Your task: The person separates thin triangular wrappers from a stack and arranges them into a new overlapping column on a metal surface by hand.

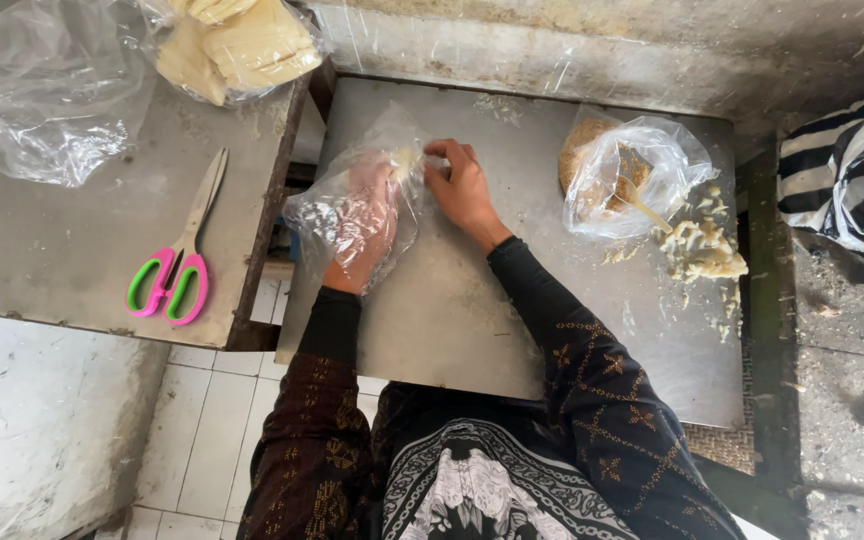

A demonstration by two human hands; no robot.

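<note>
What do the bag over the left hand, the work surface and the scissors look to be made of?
Bag: thin clear plastic film; it crinkles, glints, and the left hand shows through it.
Work surface: probably sheet metal, dull grey, scuffed, matte sheen.
Scissors: pale metal-looking blades; glossy pink and green handles, likely plastic.

Soft, even daylight — faint shadows, glare on plastic, edges slightly bowed.

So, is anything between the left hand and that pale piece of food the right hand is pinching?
Yes: the clear plastic bag sheathes the left hand, its film lying between that hand and the pale food piece. The right hand touches it bare.
</note>
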